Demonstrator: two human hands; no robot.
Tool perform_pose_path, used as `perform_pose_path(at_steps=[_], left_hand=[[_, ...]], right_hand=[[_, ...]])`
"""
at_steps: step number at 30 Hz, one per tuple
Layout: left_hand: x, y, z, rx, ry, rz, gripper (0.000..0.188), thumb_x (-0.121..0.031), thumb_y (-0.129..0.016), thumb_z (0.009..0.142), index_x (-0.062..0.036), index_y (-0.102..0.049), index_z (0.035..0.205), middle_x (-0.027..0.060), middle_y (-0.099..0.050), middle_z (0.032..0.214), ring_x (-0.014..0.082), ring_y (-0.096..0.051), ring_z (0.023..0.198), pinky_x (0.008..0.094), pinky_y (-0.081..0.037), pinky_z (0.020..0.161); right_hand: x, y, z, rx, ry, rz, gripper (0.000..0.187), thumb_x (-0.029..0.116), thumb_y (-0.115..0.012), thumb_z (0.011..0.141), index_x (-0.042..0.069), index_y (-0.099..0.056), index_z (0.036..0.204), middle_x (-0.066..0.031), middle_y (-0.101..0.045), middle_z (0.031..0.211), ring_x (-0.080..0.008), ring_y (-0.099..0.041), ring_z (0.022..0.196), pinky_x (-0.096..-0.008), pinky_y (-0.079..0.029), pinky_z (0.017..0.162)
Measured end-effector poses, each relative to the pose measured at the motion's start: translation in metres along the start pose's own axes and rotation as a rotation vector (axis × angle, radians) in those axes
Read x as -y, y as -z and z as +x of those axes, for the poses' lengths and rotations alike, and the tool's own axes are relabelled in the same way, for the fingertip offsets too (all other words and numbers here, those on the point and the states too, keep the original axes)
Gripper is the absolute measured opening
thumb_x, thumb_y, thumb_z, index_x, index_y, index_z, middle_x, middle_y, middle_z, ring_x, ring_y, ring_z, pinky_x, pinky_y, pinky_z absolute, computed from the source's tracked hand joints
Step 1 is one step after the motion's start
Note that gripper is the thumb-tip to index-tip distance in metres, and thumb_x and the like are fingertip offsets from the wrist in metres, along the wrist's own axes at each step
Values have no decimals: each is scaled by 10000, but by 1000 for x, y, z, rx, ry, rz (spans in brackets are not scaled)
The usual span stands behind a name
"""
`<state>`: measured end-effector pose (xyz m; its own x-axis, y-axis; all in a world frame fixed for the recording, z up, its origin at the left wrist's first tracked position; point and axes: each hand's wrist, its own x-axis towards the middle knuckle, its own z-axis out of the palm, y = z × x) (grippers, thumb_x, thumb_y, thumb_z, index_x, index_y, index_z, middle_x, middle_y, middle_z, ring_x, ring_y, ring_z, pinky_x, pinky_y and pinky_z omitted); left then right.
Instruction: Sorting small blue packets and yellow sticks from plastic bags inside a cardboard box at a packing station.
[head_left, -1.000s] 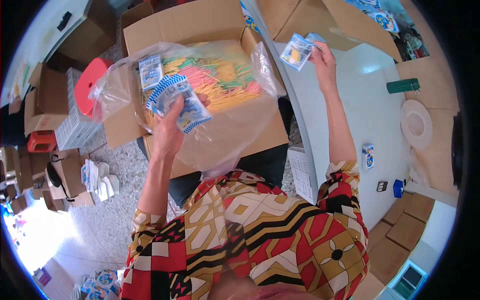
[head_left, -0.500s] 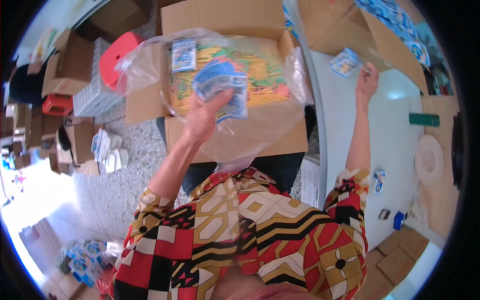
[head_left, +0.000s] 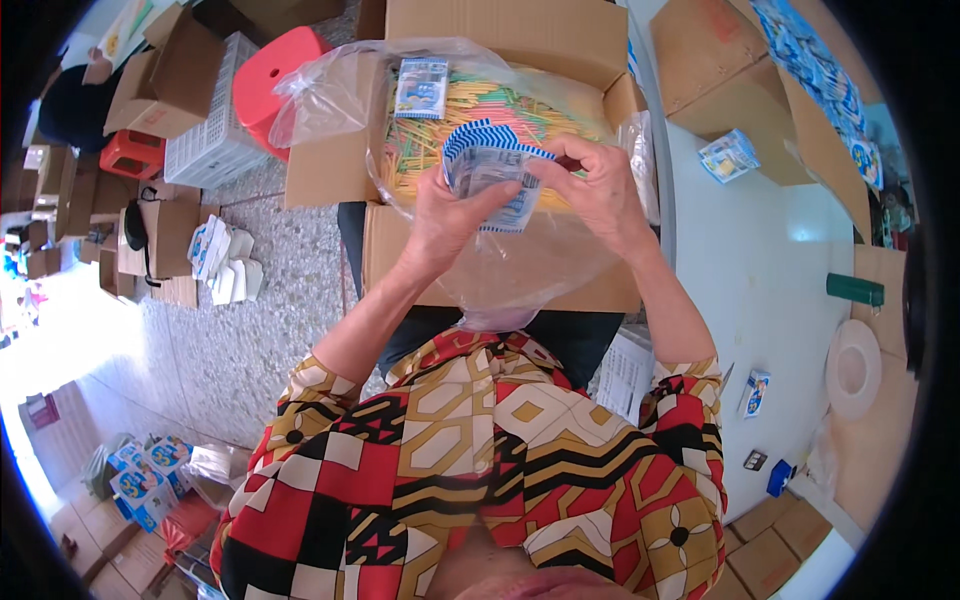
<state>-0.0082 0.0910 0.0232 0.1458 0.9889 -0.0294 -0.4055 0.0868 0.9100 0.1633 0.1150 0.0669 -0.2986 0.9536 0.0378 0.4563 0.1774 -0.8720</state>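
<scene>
My left hand (head_left: 440,222) is closed around a fanned bunch of small plastic packets (head_left: 485,165), clear with blue-striped edges. The thumb lies across their front. My right hand (head_left: 603,190) pinches the upper right corner of the bunch between thumb and fingertips. Both hands hover over an open cardboard box (head_left: 510,25) on my lap. Inside it, a clear plastic liner (head_left: 335,95) surrounds a heap of thin sticks (head_left: 520,100) in yellow, green and pink. One blue-and-white packet (head_left: 421,88) lies on the heap at its far left.
A white table (head_left: 770,250) stands to the right, with a filled packet (head_left: 729,156), a smaller packet (head_left: 756,393), a green block (head_left: 855,289) and a box of blue packets (head_left: 800,60). At left are a red stool (head_left: 275,85), a grey crate (head_left: 210,125) and cartons (head_left: 165,75).
My right hand has come from the table to the packets and now pinches their edge. A filled packet lies on the table where that hand was. My left hand has shifted right with the bunch.
</scene>
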Motion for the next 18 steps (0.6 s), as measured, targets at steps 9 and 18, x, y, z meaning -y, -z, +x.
perform_pose_path(at_steps=[9, 18], left_hand=[[-9, 38, -15, 39, 63, 80, 380, 27, -718, 683, -52, -572, 1024, 20, -629, 939, 105, -596, 846, 265, -493, 777], [-9, 50, -23, -21, -12, 154, 243, -44, -733, 701, -36, -629, 921, -15, -631, 837, 46, -560, 750, 215, -473, 685]], right_hand=[[16, -22, 6, 36, 241, -157, 129, 37, -627, 778, -11, -594, 892, -79, -622, 805, -143, -570, 704, -259, -456, 640], [35, -35, 1, 3, 291, -133, 215, 1, -647, 727, 25, -588, 932, -76, -609, 873, -161, -584, 737, -262, -468, 673]])
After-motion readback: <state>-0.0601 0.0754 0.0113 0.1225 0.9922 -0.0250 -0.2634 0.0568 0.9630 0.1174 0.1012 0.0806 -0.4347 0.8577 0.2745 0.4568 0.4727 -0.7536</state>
